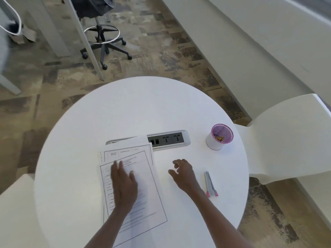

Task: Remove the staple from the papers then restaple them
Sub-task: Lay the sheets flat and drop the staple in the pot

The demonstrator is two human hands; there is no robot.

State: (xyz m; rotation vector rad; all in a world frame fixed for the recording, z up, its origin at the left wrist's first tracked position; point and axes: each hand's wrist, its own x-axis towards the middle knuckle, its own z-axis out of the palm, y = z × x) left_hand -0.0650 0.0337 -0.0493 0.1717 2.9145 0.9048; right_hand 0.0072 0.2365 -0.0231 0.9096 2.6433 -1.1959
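Note:
A loose pile of printed papers (143, 197) lies on the round white table (125, 113), left of centre. My left hand (123, 183) rests flat on the top sheet with fingers spread, holding nothing. My right hand (182, 173) hovers over bare table to the right of the papers, fingers loosely curled and apart, empty. A grey stapler with pink ends (211, 184) lies flat on the table just right of my right hand, untouched. No staple is discernible on the papers.
A power outlet panel (170, 139) is set into the table behind the papers. A pink mesh cup (219, 136) holding gold clips stands at the right. White chairs (290, 138) sit right and left; an office stool (103, 40) stands beyond.

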